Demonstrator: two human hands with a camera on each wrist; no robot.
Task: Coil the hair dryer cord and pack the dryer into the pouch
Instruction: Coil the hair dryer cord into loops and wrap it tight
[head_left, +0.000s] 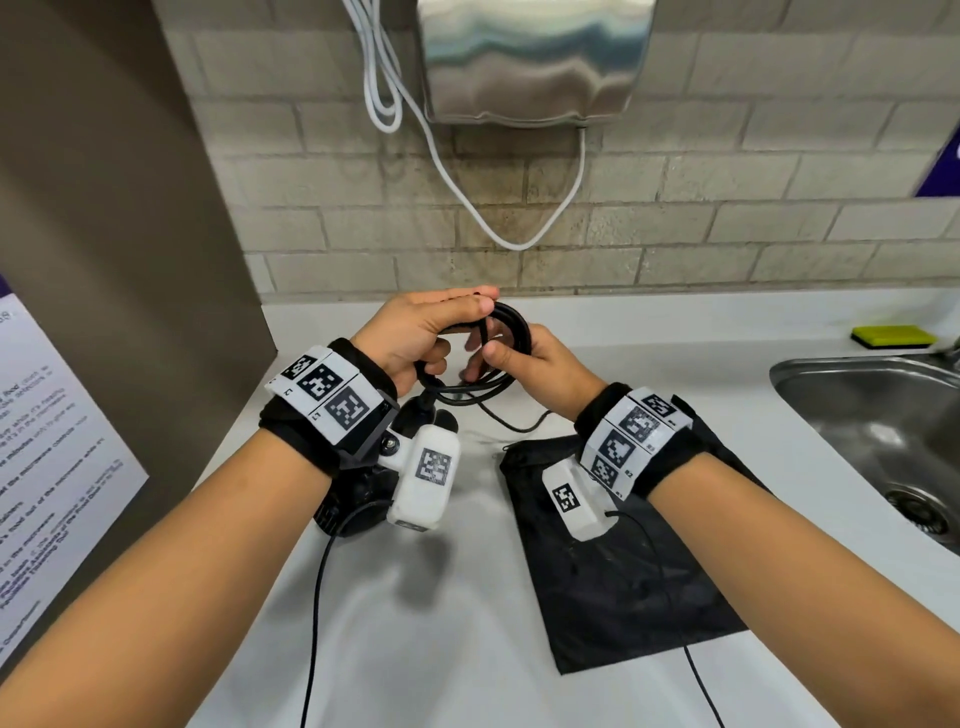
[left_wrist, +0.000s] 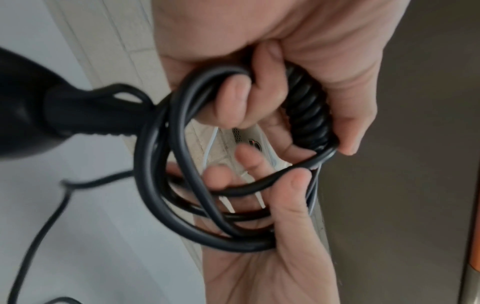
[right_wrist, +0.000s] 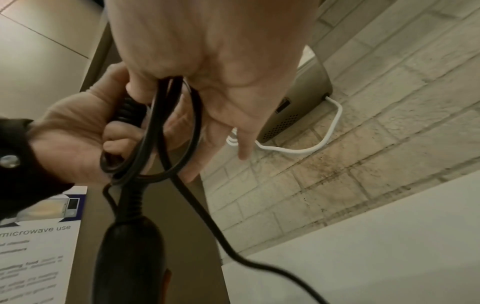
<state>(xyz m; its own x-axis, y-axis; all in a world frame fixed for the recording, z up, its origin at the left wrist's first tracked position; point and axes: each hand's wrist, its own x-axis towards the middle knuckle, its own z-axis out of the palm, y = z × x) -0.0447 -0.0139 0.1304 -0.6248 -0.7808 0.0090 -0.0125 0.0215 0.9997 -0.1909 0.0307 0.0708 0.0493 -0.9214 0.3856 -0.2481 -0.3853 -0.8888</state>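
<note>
Both hands are raised over the far middle of the white bench (head_left: 467, 623), working a black cord (head_left: 511, 332) gathered into several loops. The left hand (head_left: 415, 338) has its fingers (left_wrist: 231, 100) curled round the left side of the loops, together with the ribbed strain relief where the cord leaves the dryer. The right hand (head_left: 540, 364) pinches one strand between thumb and forefinger at the right side of the bundle, its other fingers loosely spread behind the loops. The coil stands roughly upright, its open face turned toward the person.

The black hair dryer (head_left: 358, 499) hangs below the left wrist, largely hidden by the wrist camera; its handle points up and away into the coil, its long axis running near to far, and its body sits low at the bench's left side. I cannot tell whether it rests on the bench. A loose length of cord trails from the loops down to the bench between the hands.

The black pouch (head_left: 623, 587) lies flat on the bench to the right, under the right forearm, apart from the dryer.
</note>
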